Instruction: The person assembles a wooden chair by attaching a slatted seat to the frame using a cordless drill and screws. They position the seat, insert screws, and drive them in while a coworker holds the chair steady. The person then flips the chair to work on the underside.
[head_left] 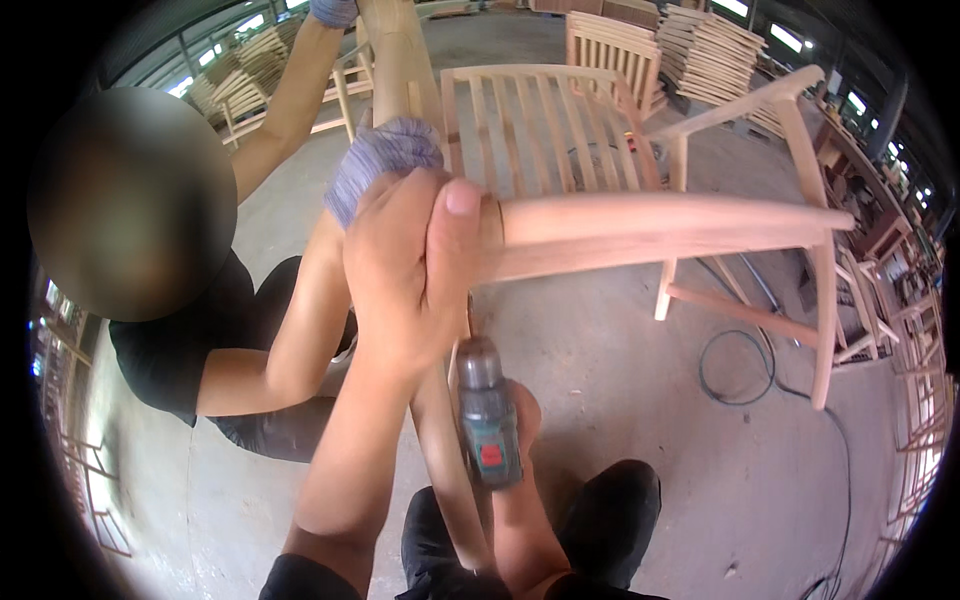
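Note:
My left hand [400,265] is closed over the corner of a wooden chair frame, where a pale armrest [650,232] runs off to the right and a leg [447,465] slopes down toward me. My right hand [528,420] grips a cordless drill [490,435], mostly hidden behind its body. The drill's chuck points up at the frame just below my left hand; whether the bit touches wood I cannot tell. Against my left hand, a co-worker's gloved hand [385,160] holds the frame. Their other gloved hand [333,10] is higher up.
A co-worker [160,330] crouches at the left. Beyond the armrest are a slatted chair panel [545,130] and a side frame with legs [822,310]. A hose [737,398] lies coiled on the concrete floor [640,400]. Stacked wooden parts [722,65] stand at the back.

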